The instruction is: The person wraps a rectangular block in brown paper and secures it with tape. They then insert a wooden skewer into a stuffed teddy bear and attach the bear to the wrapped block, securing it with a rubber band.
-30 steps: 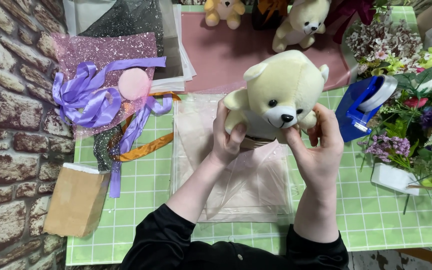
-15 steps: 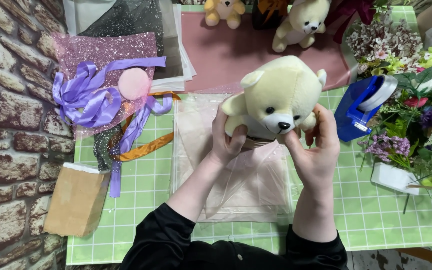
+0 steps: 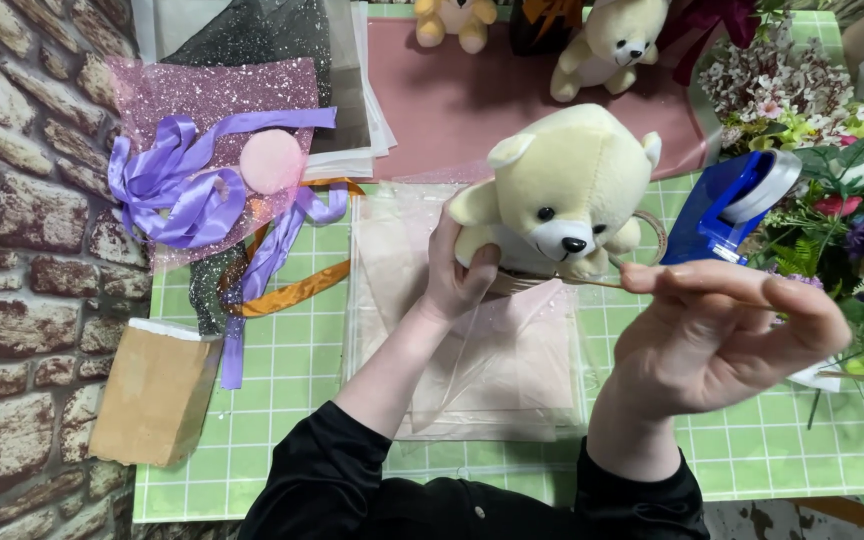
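A cream teddy bear [image 3: 557,190] is held up over a clear plastic sheet [image 3: 472,340] on the green grid mat [image 3: 282,400]. My left hand [image 3: 457,270] grips the bear's side from the left, at its arm and body. A thin tan band or ribbon [image 3: 572,280] runs around the bear's base. My right hand [image 3: 727,335] is raised close to the camera, fingers pinched on the end of that band at the bear's right, pulling it sideways.
A purple ribbon bow [image 3: 182,185] with a pink pompom [image 3: 272,160] lies on pink glitter mesh at the left. A brown block [image 3: 157,390] sits at the lower left. A blue tape dispenser [image 3: 737,200], flowers [image 3: 832,150] and more plush bears [image 3: 612,45] stand behind.
My right hand has left the bear's side and lifted toward the camera, drawing the tan band out. The bear has tilted slightly; my left hand keeps its grip.
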